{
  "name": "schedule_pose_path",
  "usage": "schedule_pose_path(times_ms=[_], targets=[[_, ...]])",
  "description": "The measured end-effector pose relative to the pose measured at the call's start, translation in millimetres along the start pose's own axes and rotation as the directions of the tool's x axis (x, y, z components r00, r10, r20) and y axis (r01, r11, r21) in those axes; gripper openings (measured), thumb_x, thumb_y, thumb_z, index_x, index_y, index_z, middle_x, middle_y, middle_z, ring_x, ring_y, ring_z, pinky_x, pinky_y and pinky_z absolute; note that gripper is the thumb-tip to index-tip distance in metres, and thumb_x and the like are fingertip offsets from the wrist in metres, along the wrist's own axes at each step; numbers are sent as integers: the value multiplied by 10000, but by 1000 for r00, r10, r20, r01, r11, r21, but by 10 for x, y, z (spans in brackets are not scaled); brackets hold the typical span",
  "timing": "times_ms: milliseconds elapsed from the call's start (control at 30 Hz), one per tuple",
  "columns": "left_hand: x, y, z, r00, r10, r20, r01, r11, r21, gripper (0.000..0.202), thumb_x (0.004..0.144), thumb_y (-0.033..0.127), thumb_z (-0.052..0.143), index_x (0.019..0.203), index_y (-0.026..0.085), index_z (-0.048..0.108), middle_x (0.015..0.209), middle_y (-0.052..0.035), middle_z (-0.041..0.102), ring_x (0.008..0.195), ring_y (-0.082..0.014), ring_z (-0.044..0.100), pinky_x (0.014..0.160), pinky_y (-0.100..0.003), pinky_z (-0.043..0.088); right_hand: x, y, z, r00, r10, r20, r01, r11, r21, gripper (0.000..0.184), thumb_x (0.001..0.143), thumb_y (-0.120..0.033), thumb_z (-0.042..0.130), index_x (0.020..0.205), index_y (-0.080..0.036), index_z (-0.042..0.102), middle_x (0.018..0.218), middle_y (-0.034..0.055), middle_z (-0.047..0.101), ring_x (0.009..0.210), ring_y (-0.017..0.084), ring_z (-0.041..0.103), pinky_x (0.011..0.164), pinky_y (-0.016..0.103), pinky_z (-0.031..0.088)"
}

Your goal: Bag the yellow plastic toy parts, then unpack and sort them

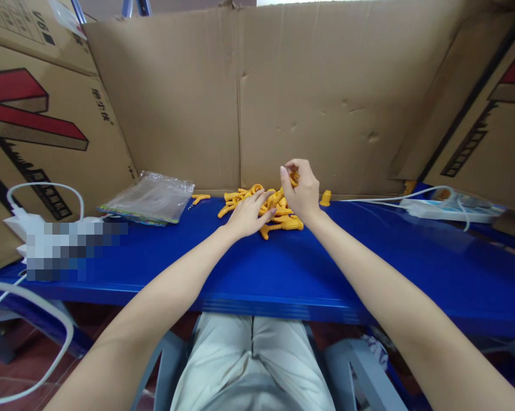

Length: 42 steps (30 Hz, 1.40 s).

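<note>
A pile of yellow plastic parts lies on the blue tabletop near the back cardboard wall. My left hand rests on the left side of the pile, palm down, its fingers stretched out over the parts. Just above the right side of the pile, my right hand has its fingers curled round a small yellow plastic part, mostly hidden by the fingers. One cup-shaped yellow piece stands apart to the right. Another thin, bent yellow piece lies to the left.
Clear plastic bags lie stacked at the left. White plugs and cables sit at the far left, partly blurred out. A white power strip lies at the right. Cardboard walls in the back and both sides.
</note>
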State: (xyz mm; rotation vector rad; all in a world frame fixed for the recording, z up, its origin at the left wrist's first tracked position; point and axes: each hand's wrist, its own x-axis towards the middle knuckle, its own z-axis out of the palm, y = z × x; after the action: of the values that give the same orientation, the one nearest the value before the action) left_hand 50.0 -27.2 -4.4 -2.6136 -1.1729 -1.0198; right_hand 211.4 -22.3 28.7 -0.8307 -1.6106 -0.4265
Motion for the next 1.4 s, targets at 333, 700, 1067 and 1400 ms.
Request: schedule_pose_path(times_ms=[333,700,1067,1400], targets=[[45,-110,-93,976,-188,-107,198,977,85,303,913,313,456,1170,198,565,987,-80,670,878,-209,654,795,-328,492,68,-48,-29,961,-47,273,9,990,137,215,925,-346,440,902,-195,592,880,60,621,847,178,567,802,339,440],[20,-201,-147,988,-118,-97,132,980,152,286,887,265,479,1154,187,544,1080,-91,598,999,-226,594,860,-354,479,63,59,-125,680,128,722,109,956,-273,207,866,-304,559,1004,-174,641,988,102,703,871,240,625,739,337,387],[44,-192,-159,974,-195,-114,208,971,114,259,866,309,513,1107,220,547,1046,-72,617,1014,-224,599,883,-356,459,-17,90,-71,792,-100,602,349,883,-313,189,913,-258,452,1002,-162,588,969,117,667,914,253,536,775,355,290],[38,-198,-200,975,-206,-80,215,969,125,278,846,281,525,1119,238,500,1131,-62,605,1073,-228,578,889,-356,455,-27,143,-35,708,-6,706,330,887,-324,255,936,-221,408,1098,-143,589,1074,133,657,988,255,544,792,347,282]])
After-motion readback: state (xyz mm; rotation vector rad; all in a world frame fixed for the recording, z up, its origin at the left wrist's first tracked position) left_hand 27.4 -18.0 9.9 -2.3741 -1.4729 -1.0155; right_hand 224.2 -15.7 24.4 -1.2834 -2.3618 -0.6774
